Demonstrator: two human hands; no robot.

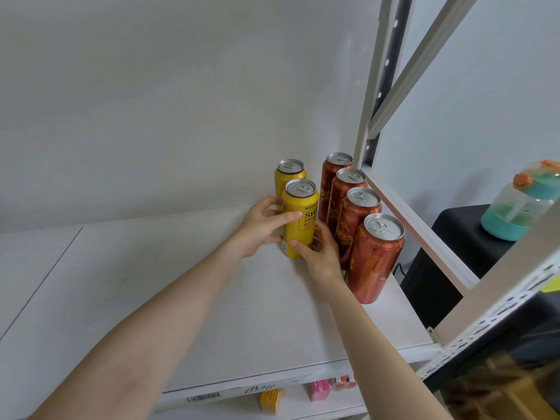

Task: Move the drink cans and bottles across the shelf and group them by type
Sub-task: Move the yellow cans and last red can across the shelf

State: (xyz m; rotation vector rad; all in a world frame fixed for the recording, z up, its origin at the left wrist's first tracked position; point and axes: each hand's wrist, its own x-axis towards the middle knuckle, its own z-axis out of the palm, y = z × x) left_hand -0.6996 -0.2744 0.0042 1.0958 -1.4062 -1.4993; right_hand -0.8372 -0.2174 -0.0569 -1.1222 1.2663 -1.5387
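Two yellow cans stand one behind the other near the back of the white shelf [181,298]. The front yellow can [303,219] is gripped from both sides: my left hand [260,228] wraps its left side and my right hand [318,253] holds its lower right. Behind it stands the rear yellow can [289,174], close to the wall. To the right, several red cans form a row along the shelf's right edge, from the back one [336,165] to the nearest one [375,256]. All cans are upright.
A white metal upright [372,95] and diagonal brace stand at the shelf's right end. Beyond it sits a teal and clear jug [521,204] on a black surface. Small pink and yellow boxes [318,389] show on the shelf below.
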